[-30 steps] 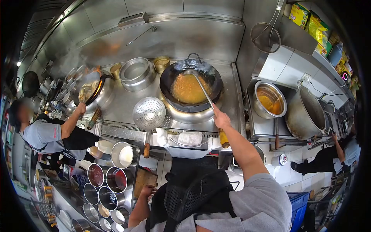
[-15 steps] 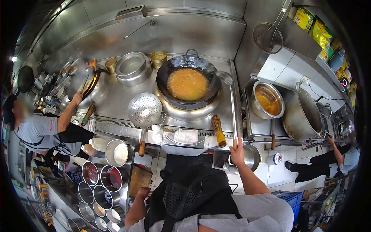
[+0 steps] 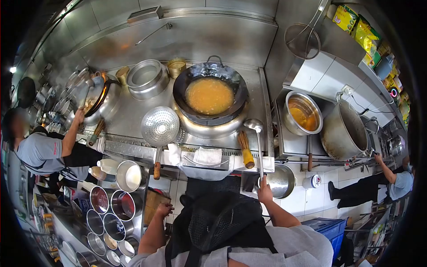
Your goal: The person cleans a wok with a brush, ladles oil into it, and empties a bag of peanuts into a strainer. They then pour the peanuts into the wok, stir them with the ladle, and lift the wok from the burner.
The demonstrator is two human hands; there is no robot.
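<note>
My right hand (image 3: 265,190) is closed around the end of a long-handled ladle (image 3: 254,125). The ladle's bowl is over the right front of the steel stove, apart from the wok. The black wok (image 3: 180,91) rests on a round metal burner ring and holds an orange-brown, slightly foamy broth (image 3: 210,95). My left hand (image 3: 164,209) hangs low beside my body with its fingers curled, and I see nothing in it. Left of the ladle lies a bamboo wok brush (image 3: 246,149) with a yellow handle. A perforated skimmer (image 3: 160,127) lies left of the wok, its wooden grip past the stove edge.
Steel pots of sauces (image 3: 122,204) stand on a counter at left. A pot of orange liquid (image 3: 303,113) and a tall stockpot (image 3: 344,131) are at right. A co-worker (image 3: 44,149) cooks at a flaming wok on the left; another person (image 3: 393,178) stands far right.
My right hand has drawn the ladle back toward my body, and its bowl has moved from beside the wok's right rim to the stove's front. The broth looks paler and foamier.
</note>
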